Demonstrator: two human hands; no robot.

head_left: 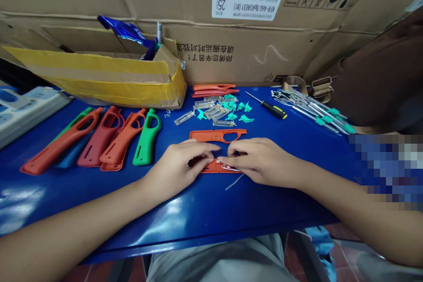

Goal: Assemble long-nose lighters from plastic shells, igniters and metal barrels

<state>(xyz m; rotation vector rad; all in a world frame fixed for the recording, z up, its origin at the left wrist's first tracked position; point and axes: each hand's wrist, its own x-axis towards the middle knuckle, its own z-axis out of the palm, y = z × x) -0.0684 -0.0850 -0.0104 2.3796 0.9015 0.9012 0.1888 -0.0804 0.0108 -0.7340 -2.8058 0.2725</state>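
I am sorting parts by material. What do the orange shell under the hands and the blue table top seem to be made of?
The orange shell looks like moulded plastic with a matt finish: even colour, thin moulded edges, no shine. The blue table top looks like a glossy coated or laminated sheet: it shows bright light reflections. What lies beneath the coat cannot be told.

Blue table [205, 211] bearing lighter shells [99, 139], screwdriver [269, 108], cardboard box [99, 77]

Both my arms are bare all the way up, no sleeves showing anywhere. My left hand [180, 163] and right hand [261, 161] have nothing on them either: no gloves, rings, or watch, and short plain nails. Down at the bottom you can see my light grey trousers [224, 260].
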